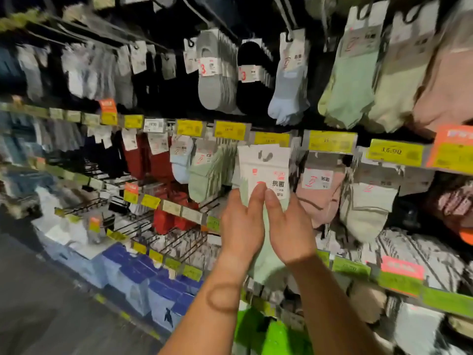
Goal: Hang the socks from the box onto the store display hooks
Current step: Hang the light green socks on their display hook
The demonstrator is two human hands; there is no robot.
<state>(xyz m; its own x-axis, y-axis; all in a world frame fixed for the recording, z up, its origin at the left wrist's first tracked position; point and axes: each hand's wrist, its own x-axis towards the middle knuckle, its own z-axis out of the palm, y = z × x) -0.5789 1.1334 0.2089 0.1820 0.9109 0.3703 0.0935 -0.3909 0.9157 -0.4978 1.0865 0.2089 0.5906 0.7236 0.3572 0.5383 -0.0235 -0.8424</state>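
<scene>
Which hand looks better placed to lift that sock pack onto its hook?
Probably the right hand: its fingers lie up the front of the pale green sock pack, under the header card. The left hand grips the pack's side edge, steadying it.

Pale green sock pack: lower half hidden behind both hands. Left shelf rows: blurred. Yellow price labels: print illegible.

At the centre of the frame, the left hand and the right hand hold a pale green sock pack between them, thumbs pressed on its white card. The card's top sits just below a yellow price tag. Pink socks hang just to the right, light green socks to the left. Blue boxes fill the lower left.
</scene>
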